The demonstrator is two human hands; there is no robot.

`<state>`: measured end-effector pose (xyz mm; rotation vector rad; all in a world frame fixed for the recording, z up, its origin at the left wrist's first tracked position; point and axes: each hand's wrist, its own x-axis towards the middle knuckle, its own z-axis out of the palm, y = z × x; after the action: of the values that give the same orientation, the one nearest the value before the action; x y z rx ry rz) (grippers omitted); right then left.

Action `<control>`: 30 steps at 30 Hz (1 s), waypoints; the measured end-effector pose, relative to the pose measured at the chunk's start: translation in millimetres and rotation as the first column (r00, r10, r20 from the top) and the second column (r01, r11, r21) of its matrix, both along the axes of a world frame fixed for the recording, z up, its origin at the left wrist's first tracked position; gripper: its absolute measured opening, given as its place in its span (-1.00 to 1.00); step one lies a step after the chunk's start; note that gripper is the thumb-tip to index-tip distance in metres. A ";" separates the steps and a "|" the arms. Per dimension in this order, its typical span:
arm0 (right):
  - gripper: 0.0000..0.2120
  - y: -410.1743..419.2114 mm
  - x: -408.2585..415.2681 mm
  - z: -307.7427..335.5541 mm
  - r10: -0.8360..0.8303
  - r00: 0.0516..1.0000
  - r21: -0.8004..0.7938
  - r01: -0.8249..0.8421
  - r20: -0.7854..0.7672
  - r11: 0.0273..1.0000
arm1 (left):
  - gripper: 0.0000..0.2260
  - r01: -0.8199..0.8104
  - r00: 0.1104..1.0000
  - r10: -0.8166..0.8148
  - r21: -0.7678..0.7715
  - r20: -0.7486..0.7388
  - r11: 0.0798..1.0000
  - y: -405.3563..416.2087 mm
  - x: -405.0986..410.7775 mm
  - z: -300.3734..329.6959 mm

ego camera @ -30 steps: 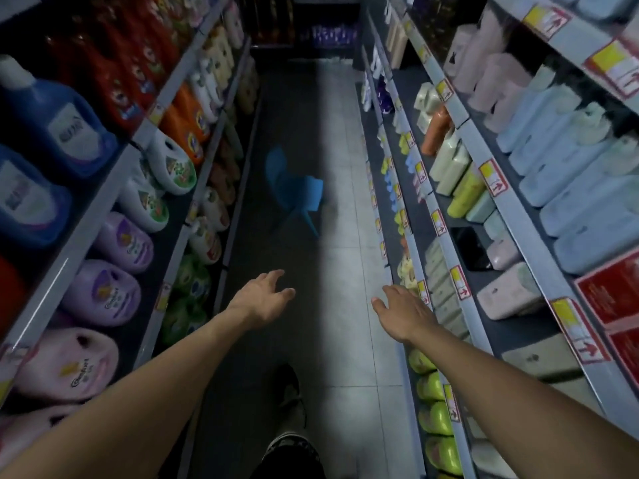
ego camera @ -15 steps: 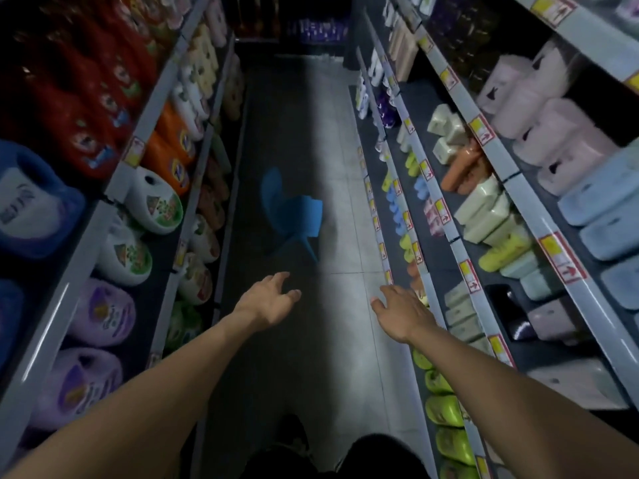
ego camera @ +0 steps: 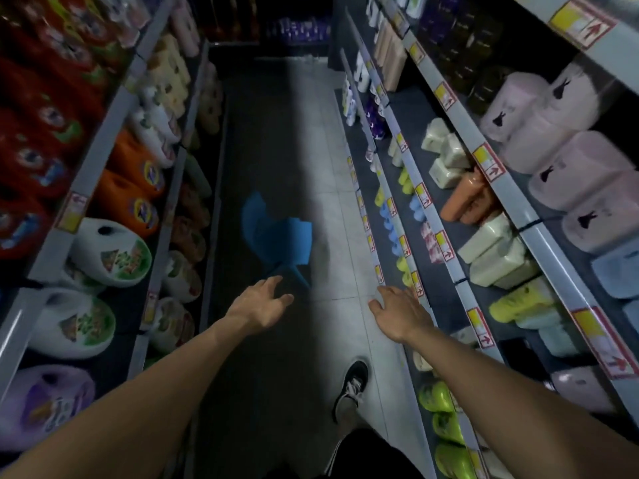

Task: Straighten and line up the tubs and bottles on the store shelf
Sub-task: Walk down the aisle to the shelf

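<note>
Both arms are reaching forward over the aisle floor (ego camera: pixel 276 133) in the lower half of the frame. The left hand (ego camera: pixel 257 305) is hanging palm down at lower centre, its fingers (ego camera: pixel 276 283) loosely spread and curled, holding nothing. The right hand (ego camera: pixel 401 312) is hovering just beside the edge of the lower right shelf (ego camera: pixel 411 236), fingers spread apart and also holding nothing; whether it is touching the shelf edge cannot be told.

The tubs and bottles are sitting on shelves down both sides: white jugs (ego camera: pixel 110 252) and orange jugs (ego camera: pixel 135 167) at left, pink tubs (ego camera: pixel 570 167), pale green bottles (ego camera: pixel 494 250) and yellow-green bottles (ego camera: pixel 434 397) at right. Several of the right-hand bottles are lying tilted at differing angles.

A blue chair (ego camera: pixel 276 233) is standing in mid-aisle beyond the hands. A black shoe (ego camera: pixel 351 388) is showing at lower centre.
</note>
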<state>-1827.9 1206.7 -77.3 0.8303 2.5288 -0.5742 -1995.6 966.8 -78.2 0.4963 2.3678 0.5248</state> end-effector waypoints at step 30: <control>-0.41 262.3 -240.3 -38.9 0.038 0.999 -0.025 -0.037 0.020 0.999 | -0.37 0.033 0.999 -0.030 -0.083 0.038 0.996 251.4 -248.2 -18.5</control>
<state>-2068.3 1469.0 -116.3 0.7747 2.5081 -0.5806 -2243.8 1218.2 -96.7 0.4818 2.3325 0.4153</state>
